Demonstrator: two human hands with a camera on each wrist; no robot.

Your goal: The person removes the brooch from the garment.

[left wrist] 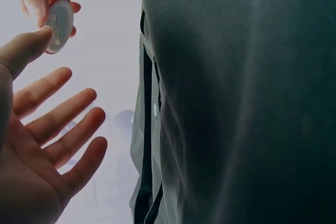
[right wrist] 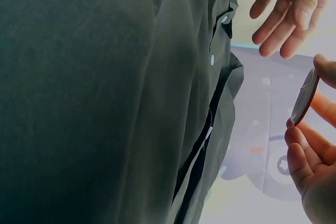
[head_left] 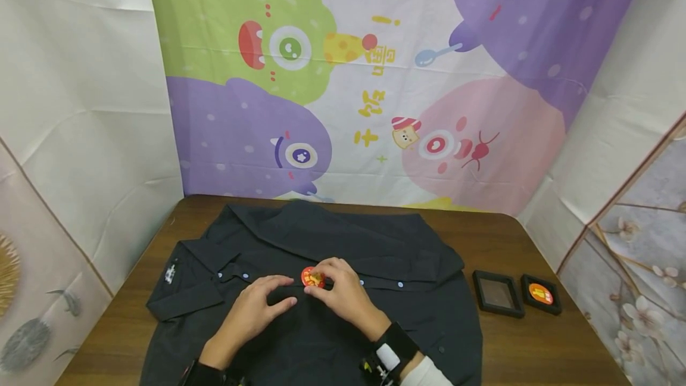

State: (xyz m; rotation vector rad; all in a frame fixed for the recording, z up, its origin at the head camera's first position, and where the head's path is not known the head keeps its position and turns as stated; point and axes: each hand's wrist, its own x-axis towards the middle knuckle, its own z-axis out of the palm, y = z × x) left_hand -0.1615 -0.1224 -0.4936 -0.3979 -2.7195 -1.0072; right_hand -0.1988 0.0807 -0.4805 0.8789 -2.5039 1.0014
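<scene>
A round red button badge (head_left: 309, 277) with a yellow design is pinched in my right hand (head_left: 345, 293), above a dark shirt (head_left: 332, 344). The left wrist view shows the badge's pale back (left wrist: 63, 19) with a thin pin across it. Seen nearly edge-on in the right wrist view, the badge (right wrist: 305, 98) sits between thumb and fingertips. My left hand (head_left: 256, 310) is beside it with fingers spread, a small gap from the badge in the head view. The shirt lies spread on the table, its button row behind both hands.
To the right of the shirt, a black square frame (head_left: 480, 299) lies on the brown table (head_left: 514, 347). Beside it a second black frame (head_left: 557, 302) holds an orange round badge (head_left: 540, 293). A cartoon-printed cloth (head_left: 354, 183) hangs behind the table.
</scene>
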